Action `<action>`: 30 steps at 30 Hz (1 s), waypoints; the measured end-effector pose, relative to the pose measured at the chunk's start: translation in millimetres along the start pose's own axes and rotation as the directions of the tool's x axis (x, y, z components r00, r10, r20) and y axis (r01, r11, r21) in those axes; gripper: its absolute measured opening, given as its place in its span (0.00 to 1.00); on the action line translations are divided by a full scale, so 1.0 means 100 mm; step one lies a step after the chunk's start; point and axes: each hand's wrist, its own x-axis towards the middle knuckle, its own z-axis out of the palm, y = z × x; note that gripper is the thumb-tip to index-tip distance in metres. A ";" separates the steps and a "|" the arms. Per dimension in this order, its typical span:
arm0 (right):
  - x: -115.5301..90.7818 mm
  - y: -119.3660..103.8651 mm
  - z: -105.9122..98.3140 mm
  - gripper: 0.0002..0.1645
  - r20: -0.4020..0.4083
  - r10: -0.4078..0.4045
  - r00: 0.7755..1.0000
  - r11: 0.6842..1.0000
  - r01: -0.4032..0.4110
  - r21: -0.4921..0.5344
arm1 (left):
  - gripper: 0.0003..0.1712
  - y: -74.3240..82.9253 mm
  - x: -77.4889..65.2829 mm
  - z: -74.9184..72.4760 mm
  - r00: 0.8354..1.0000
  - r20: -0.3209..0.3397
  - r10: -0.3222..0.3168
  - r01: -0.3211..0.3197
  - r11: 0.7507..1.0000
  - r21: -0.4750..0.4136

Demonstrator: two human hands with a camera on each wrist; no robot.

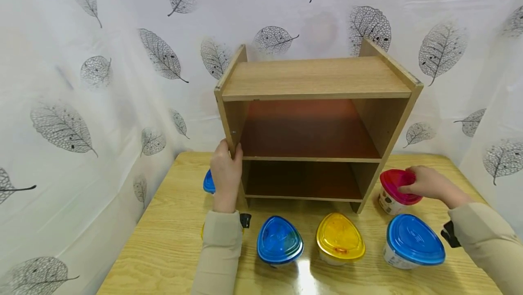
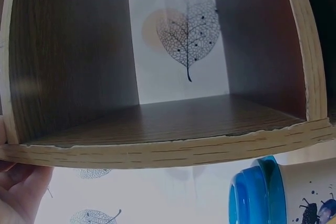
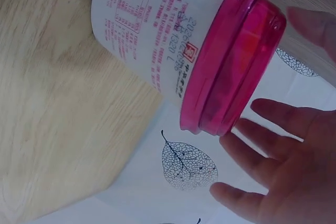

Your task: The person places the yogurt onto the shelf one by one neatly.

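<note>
My left hand (image 1: 226, 170) grips the left side panel of a small wooden shelf (image 1: 314, 77), its thumb and fingers around the panel's front edge. In the left wrist view, that hand (image 2: 21, 192) shows at the corner of the shelf's pale edge (image 2: 157, 153). Over at the right, my right hand (image 1: 433, 185) reaches to a white tub with a red lid (image 1: 398, 186), standing on the table beside the shelf. The right wrist view shows the fingers (image 3: 262, 156) spread, with fingertips right at the rim of the pinkish-red lid (image 3: 231, 61).
In front of the shelf stand a blue-lidded tub (image 1: 279, 240), a yellow-lidded tub (image 1: 340, 237) and a larger blue-lidded tub (image 1: 414, 240). Another blue lid (image 1: 209, 182) shows behind my left hand. My left sleeve mostly hides a yellow one. Leaf-patterned sheeting (image 1: 102, 104) surrounds the wooden table (image 1: 163, 231).
</note>
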 end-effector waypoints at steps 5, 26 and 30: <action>-0.04 -0.02 0.01 0.47 -0.069 0.061 0.996 0.996 -0.064 -0.054 | 0.10 -0.01 0.00 0.00 1.000 0.008 -0.003 0.003 1.000 -0.001; -0.05 -0.02 0.01 0.37 -0.021 0.115 0.993 0.993 -0.115 -0.007 | 0.10 0.01 -0.01 0.01 1.000 -0.001 -0.005 0.005 1.000 0.009; -0.03 0.02 0.00 0.39 -0.022 0.062 0.998 0.998 -0.062 0.017 | 0.10 0.00 -0.01 0.01 1.000 -0.009 0.008 -0.008 1.000 0.016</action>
